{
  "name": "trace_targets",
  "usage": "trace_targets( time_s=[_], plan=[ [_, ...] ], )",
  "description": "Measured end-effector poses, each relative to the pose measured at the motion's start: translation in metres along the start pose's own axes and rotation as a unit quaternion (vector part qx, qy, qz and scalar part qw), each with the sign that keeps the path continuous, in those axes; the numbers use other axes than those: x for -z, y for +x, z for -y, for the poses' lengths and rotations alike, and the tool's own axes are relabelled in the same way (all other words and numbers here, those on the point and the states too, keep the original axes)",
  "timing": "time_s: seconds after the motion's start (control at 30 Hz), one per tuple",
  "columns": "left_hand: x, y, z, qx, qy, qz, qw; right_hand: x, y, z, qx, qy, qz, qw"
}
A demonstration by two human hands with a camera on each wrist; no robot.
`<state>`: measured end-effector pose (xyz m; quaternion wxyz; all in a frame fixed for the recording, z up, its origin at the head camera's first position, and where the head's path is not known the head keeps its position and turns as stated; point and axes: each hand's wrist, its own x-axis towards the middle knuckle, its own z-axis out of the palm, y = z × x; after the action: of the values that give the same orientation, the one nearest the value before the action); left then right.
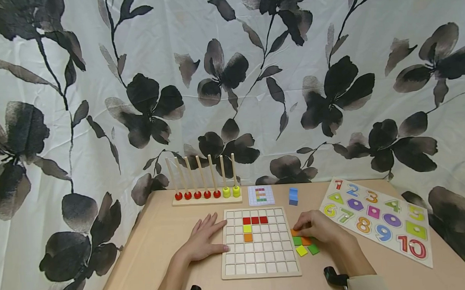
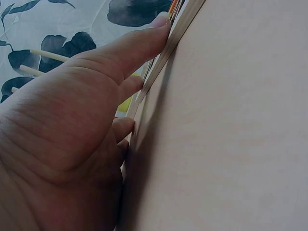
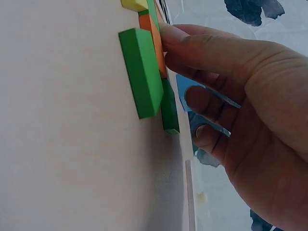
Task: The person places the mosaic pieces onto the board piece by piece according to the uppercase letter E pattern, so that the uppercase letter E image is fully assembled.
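A wooden grid board (image 1: pixel 261 265) lies on the table, with a row of red tiles (image 1: pixel 255 220), a yellow tile (image 1: pixel 247 228) and an orange tile (image 1: pixel 248 237) in its squares. My left hand (image 1: pixel 201 241) rests at the board's left edge, thumb and fingertips touching the rim, fingers spread. On the board's right, my right hand (image 1: pixel 318 227) pinches an orange square tile (image 1: pixel 294 232) between thumb and forefinger. Below that hand lie another orange tile (image 1: pixel 306 241), green tiles (image 1: pixel 313 248) and a yellow tile (image 1: pixel 301 250). In the right wrist view a green tile (image 3: pixel 139 72) shows close up.
Behind the board stand a peg rack (image 1: pixel 207 201) with red and yellow beads, a pattern card (image 1: pixel 261 195) and a blue block stack (image 1: pixel 293 196). A number puzzle board (image 1: pixel 376 221) lies at the right. Floral cloth (image 1: pixel 229 76) hangs behind the table.
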<state>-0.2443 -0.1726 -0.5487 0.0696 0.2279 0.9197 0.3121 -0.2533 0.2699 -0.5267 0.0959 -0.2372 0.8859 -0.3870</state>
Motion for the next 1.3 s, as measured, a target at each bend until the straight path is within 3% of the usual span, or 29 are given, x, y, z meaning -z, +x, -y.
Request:
trace_targets(
  time_s=[0.43, 0.63, 0.97, 1.3],
  plan=[
    [0.002, 0.0, -0.003, -0.005, -0.004, -0.003, 1.0, -0.005, 0.002, 0.005, -0.04, -0.043, -0.023, 0.998],
    [0.001, 0.0, -0.002, -0.007, 0.003, -0.004, 1.0, -0.007, 0.004, 0.01, -0.063, -0.035, -0.023, 0.9971],
    [0.0, -0.001, -0.002, -0.002, 0.001, 0.001, 1.0, -0.006, 0.004, 0.015, -0.049, -0.001, -0.05, 0.9975],
    [0.001, 0.0, -0.002, -0.002, -0.002, -0.002, 1.0, -0.007, 0.007, 0.018, -0.003, 0.087, -0.094, 0.9918]
  ],
)
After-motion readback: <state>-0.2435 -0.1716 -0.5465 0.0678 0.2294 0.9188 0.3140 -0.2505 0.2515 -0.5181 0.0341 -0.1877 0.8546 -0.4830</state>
